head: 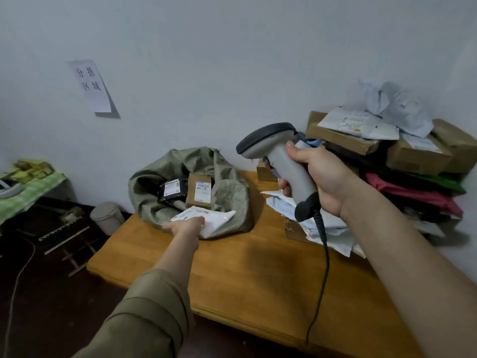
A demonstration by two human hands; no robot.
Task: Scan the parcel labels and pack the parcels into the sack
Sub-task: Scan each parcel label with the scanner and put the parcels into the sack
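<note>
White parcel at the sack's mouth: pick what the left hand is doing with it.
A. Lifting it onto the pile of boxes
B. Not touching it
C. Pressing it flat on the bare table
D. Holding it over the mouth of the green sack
D: the left hand grips the white parcel at the open mouth of the green sack, where a brown box and a black parcel already lie.

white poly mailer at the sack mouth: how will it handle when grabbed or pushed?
Probably floppy: the white poly mailer sags over the rim of the sack where the left hand grips it. Its film looks smooth, so likely slippery. It appears flat and thin, so probably light and unlikely to roll.
</note>
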